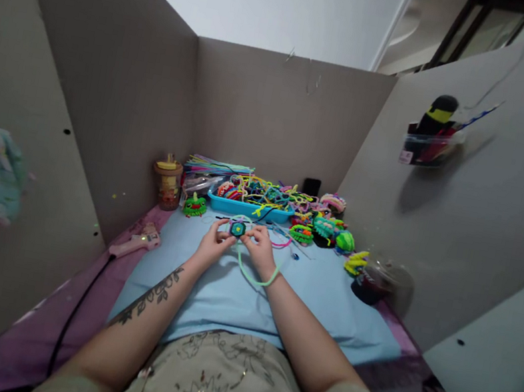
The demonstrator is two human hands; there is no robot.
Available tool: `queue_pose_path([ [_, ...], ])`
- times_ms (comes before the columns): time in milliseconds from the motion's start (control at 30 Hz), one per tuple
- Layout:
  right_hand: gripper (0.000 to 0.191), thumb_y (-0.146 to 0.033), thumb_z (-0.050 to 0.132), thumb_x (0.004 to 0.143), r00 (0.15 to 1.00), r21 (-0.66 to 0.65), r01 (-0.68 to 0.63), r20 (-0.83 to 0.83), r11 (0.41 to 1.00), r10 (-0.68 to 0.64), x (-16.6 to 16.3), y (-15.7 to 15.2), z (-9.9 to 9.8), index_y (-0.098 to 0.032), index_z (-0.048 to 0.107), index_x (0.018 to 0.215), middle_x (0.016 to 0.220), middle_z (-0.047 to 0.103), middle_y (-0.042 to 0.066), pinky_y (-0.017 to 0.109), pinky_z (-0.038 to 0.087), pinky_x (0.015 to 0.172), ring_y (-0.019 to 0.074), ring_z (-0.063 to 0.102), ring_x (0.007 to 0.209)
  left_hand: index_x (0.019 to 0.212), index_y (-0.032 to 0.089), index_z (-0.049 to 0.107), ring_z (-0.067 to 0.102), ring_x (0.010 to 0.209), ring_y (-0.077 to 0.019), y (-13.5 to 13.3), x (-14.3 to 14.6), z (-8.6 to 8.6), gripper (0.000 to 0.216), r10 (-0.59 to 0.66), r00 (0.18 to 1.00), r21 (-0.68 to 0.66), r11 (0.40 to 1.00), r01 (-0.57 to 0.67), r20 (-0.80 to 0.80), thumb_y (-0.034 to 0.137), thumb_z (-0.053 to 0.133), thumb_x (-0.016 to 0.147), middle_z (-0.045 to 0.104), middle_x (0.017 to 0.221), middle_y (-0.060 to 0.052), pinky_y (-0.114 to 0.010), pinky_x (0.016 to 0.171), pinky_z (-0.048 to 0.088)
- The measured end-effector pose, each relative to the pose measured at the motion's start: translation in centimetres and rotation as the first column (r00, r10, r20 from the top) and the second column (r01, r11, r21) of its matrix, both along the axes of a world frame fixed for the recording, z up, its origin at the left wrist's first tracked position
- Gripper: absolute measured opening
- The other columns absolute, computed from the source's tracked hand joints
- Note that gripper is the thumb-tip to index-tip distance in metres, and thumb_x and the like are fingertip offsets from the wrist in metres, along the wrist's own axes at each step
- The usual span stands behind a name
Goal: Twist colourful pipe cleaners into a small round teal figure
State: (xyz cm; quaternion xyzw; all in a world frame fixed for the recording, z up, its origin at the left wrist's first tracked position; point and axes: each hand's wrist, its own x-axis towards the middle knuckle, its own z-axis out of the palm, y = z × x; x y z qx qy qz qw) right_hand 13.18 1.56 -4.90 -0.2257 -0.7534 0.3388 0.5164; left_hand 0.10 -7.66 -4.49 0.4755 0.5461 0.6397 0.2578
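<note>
Between both hands, above the blue cloth, is a small round coil of pipe cleaner, dark at the rim with teal and a yellow centre. My left hand pinches its left edge; my right hand pinches the right edge. A long mint-green pipe cleaner hangs from it in a loop below my right hand and passes by the wrist. Whether it is joined to the coil is hidden by the fingers. Just behind the hands lie a pink pipe cleaner and some thin tools, too small to name.
A blue tray heaped with pipe cleaners stands at the back. Finished fuzzy figures, including a green one, sit beside it. A pink glue gun lies left, its black cord trailing forward. Right are a dark container and a wall-hung holder.
</note>
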Motion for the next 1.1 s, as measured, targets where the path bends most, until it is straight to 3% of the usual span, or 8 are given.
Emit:
queue_pose_path([
  [233,0.019,-0.013,0.053,0.076,0.997,0.223,-0.016,0.077,0.975,-0.002,0.0,-1.0,-0.1,-0.020,0.065,0.089,0.091,0.050,0.006,0.038,0.040,0.087,0.0212,0.049,0.093,0.119,0.018,0.049,0.052,0.055,-0.0078,0.1,-0.7,0.2,0.064,-0.014,0.969,0.066,0.998,-0.002,0.245,0.033,0.074,0.061,0.055,0.062,0.004,-0.019,0.055,0.037],
  [367,0.037,-0.005,0.051,0.070,0.942,0.403,-0.265,0.301,0.876,0.146,-0.2,-1.7,-0.3,-0.022,0.062,0.101,0.092,0.054,0.007,0.035,0.044,0.082,0.0207,0.051,0.089,0.117,0.017,0.054,0.056,0.060,-0.0105,0.2,-1.0,0.2,0.064,0.018,0.947,0.057,0.998,-0.039,0.320,0.032,0.075,0.058,0.058,0.064,0.002,-0.021,0.058,0.040],
  [467,0.029,-0.008,0.051,0.073,0.897,0.458,-0.395,0.379,0.797,0.227,-0.6,-2.0,-0.5,-0.021,0.065,0.094,0.084,0.060,0.006,0.033,0.045,0.079,0.0185,0.054,0.081,0.112,0.015,0.057,0.059,0.066,-0.0141,0.3,-1.1,0.2,0.062,0.011,0.923,0.047,0.998,-0.032,0.386,0.034,0.076,0.056,0.061,0.067,-0.001,-0.024,0.060,0.042],
  [533,0.021,-0.011,0.051,0.076,0.892,0.438,-0.419,0.363,0.796,0.270,-0.8,-2.1,-0.5,-0.021,0.066,0.087,0.080,0.064,0.005,0.032,0.045,0.078,0.0173,0.056,0.079,0.105,0.014,0.061,0.058,0.064,-0.0128,0.4,-1.1,0.2,0.056,0.020,0.909,0.053,0.998,-0.046,0.416,0.033,0.076,0.055,0.061,0.069,-0.001,-0.023,0.059,0.041],
  [767,0.010,-0.023,0.056,0.076,0.936,-0.027,-0.344,0.062,0.938,0.345,0.0,-2.3,0.2,-0.019,0.066,0.076,0.077,0.066,0.003,0.028,0.046,0.068,0.0157,0.060,0.072,0.089,0.015,0.067,0.047,0.053,-0.0070,0.5,-1.6,0.2,0.036,0.009,0.876,0.075,0.996,-0.052,0.483,0.025,0.073,0.055,0.058,0.064,0.002,-0.019,0.050,0.032],
  [867,0.013,-0.032,0.062,0.074,0.928,-0.252,-0.366,-0.167,0.896,0.332,0.1,-1.6,0.5,-0.019,0.062,0.073,0.066,0.061,0.000,0.026,0.044,0.061,0.0132,0.057,0.062,0.085,0.014,0.068,0.048,0.054,-0.0085,0.4,-1.4,0.2,0.030,-0.001,0.909,0.035,0.999,-0.015,0.416,0.023,0.070,0.057,0.058,0.059,0.001,-0.020,0.050,0.032],
  [967,0.024,-0.039,0.069,0.065,0.901,-0.419,-0.349,-0.395,0.838,0.178,0.1,-0.7,0.9,-0.019,0.059,0.072,0.059,0.057,-0.002,0.024,0.042,0.057,0.0118,0.054,0.057,0.083,0.015,0.070,0.051,0.057,-0.0100,0.3,-1.0,0.1,0.027,-0.028,0.941,0.006,1.000,0.027,0.338,0.023,0.069,0.057,0.063,0.064,-0.001,-0.022,0.055,0.035],
  [1100,0.033,-0.043,0.075,0.054,0.880,-0.553,-0.341,-0.472,0.760,0.052,0.2,0.0,1.3,-0.018,0.058,0.069,0.057,0.057,-0.003,0.022,0.039,0.052,0.0099,0.051,0.053,0.081,0.014,0.070,0.056,0.064,-0.0131,0.0,-0.3,0.4,0.024,-0.082,0.965,-0.012,0.996,0.087,0.250,0.023,0.069,0.059,0.067,0.073,-0.003,-0.025,0.064,0.040],
])
